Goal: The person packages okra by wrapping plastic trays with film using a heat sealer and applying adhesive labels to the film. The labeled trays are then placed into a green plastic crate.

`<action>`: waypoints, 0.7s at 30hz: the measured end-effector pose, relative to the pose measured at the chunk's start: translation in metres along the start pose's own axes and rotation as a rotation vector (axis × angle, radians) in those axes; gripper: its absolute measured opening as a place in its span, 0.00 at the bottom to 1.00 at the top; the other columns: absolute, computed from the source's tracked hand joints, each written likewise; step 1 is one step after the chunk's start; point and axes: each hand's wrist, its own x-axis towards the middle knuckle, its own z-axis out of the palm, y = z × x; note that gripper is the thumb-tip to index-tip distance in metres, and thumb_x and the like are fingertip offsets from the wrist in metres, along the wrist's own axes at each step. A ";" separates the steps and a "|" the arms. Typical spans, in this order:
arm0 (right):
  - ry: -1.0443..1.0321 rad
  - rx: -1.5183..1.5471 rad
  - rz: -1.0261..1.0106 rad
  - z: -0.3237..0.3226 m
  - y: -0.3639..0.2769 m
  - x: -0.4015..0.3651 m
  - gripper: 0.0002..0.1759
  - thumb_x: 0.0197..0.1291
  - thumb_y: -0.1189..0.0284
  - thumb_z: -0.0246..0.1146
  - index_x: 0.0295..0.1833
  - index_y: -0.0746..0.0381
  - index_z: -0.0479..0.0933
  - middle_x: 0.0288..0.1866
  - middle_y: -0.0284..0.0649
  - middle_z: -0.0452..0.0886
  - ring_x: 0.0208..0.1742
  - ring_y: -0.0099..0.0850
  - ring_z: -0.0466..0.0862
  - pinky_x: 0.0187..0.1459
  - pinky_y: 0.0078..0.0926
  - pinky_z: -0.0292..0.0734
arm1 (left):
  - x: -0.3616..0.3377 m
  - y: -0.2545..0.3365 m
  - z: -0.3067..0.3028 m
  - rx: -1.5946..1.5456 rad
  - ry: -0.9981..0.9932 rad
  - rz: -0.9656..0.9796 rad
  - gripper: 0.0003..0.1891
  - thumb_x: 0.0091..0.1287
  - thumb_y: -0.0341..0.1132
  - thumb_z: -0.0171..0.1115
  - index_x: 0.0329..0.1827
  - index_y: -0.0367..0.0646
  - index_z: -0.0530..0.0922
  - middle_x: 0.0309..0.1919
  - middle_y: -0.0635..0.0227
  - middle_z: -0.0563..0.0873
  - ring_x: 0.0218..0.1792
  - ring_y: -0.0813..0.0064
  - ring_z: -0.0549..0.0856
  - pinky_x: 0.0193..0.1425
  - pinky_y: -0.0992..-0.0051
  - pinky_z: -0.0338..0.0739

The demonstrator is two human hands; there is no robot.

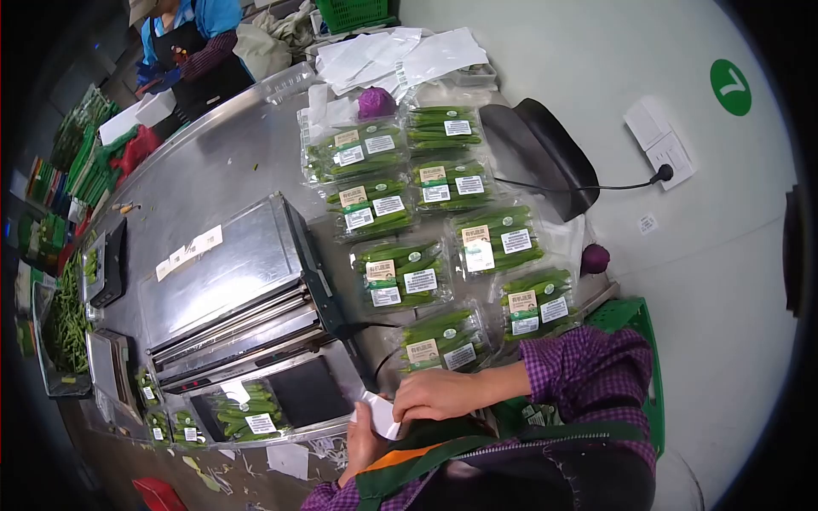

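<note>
A small white label (pixel 381 415) is held between both hands close to my body, at the front edge of the work table. My left hand (pixel 360 443) grips its left side with the thumb upright. The fingers of my right hand (pixel 436 395) are pinched on its right side. Just beyond the right hand lies a clear-wrapped pack of long green vegetables (pixel 439 328) bearing stickers. To the left, another wrapped pack (pixel 253 417) rests on the machine's front plate, with one white sticker showing.
Several labelled packs (pixel 400 277) stand in rows on the metal table (pixel 247 145). The steel wrapping machine (pixel 239 255) is at left. Purple cabbages (pixel 376 103) and a green crate (pixel 639 341) are nearby. A black cable (pixel 579 186) runs to the wall. Another person (pixel 192 55) works at the far end.
</note>
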 end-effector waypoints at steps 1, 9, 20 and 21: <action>0.152 0.069 -0.087 -0.002 0.002 -0.002 0.07 0.56 0.72 0.62 0.41 0.60 0.78 0.41 0.39 0.80 0.45 0.39 0.79 0.49 0.33 0.72 | 0.002 -0.001 -0.002 0.013 0.080 0.045 0.23 0.74 0.50 0.43 0.51 0.36 0.73 0.39 0.61 0.81 0.40 0.70 0.81 0.44 0.70 0.77; 1.172 -0.063 0.093 -0.229 0.108 0.000 0.08 0.58 0.76 0.61 0.44 0.63 0.73 0.34 0.35 0.77 0.38 0.21 0.78 0.38 0.20 0.73 | 0.011 0.029 -0.022 -0.014 0.282 0.280 0.20 0.73 0.48 0.46 0.41 0.38 0.75 0.36 0.64 0.82 0.36 0.72 0.82 0.44 0.74 0.76; 1.297 -0.794 0.496 -0.380 0.234 0.038 0.20 0.47 0.71 0.69 0.46 0.63 0.72 0.44 0.48 0.78 0.48 0.46 0.77 0.47 0.40 0.72 | 0.038 0.036 -0.039 -0.241 -0.443 -0.359 0.32 0.67 0.62 0.44 0.44 0.37 0.76 0.33 0.63 0.80 0.37 0.65 0.79 0.49 0.66 0.73; 1.229 -0.944 0.579 -0.380 0.232 0.040 0.22 0.45 0.71 0.69 0.47 0.63 0.73 0.45 0.47 0.77 0.48 0.46 0.77 0.47 0.40 0.72 | 0.043 0.036 -0.038 -0.325 -0.588 -0.298 0.34 0.66 0.64 0.44 0.45 0.36 0.76 0.34 0.62 0.81 0.38 0.64 0.79 0.49 0.65 0.73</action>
